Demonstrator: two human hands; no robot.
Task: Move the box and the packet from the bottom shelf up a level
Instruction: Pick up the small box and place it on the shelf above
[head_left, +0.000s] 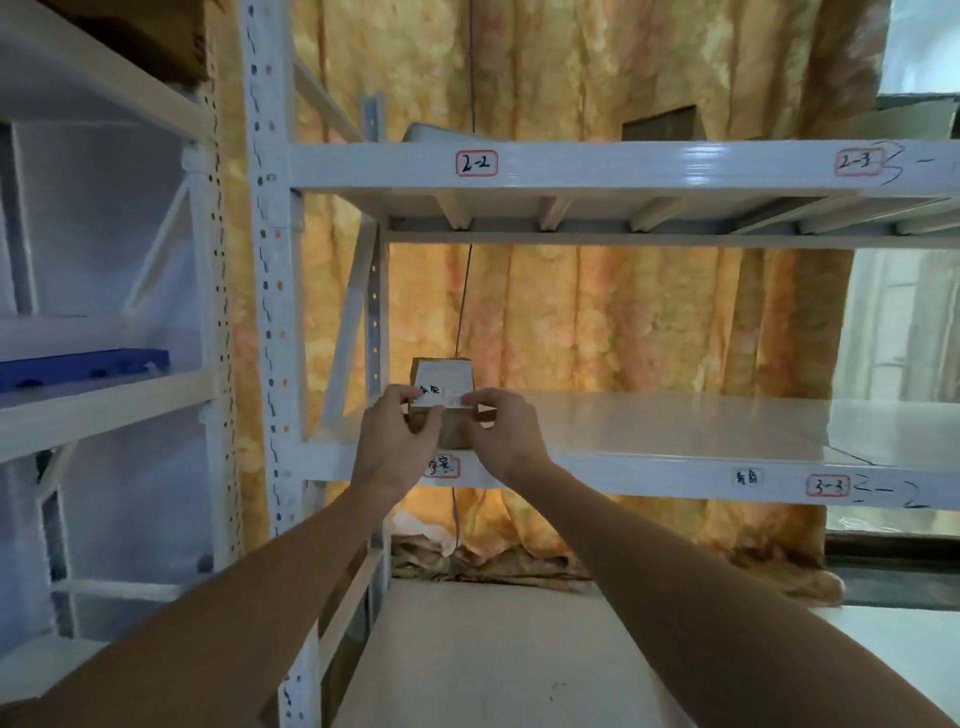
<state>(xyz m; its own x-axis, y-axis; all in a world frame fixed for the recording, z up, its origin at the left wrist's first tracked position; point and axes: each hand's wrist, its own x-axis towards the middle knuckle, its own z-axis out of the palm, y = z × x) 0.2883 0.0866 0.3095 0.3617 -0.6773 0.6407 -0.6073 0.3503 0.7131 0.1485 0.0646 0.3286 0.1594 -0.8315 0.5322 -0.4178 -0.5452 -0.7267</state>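
A small brown cardboard box (451, 434) rests at the left front of the middle shelf (649, 421). On top of it lies a white packet (444, 382) with black writing. My left hand (397, 434) pinches the packet's near left edge and wraps the box's left side. My right hand (501, 434) pinches the packet's near right edge and covers the box's right side. The bottom shelf (493, 660) below shows nothing on its visible part.
White metal racking with labels 2-2 (476, 163), 2-3 (854, 161) and 3-3 (828, 487). An upright post (270, 312) stands just left of the box. A yellow patterned curtain (597, 322) hangs behind. A blue tray (83, 366) sits on the left rack.
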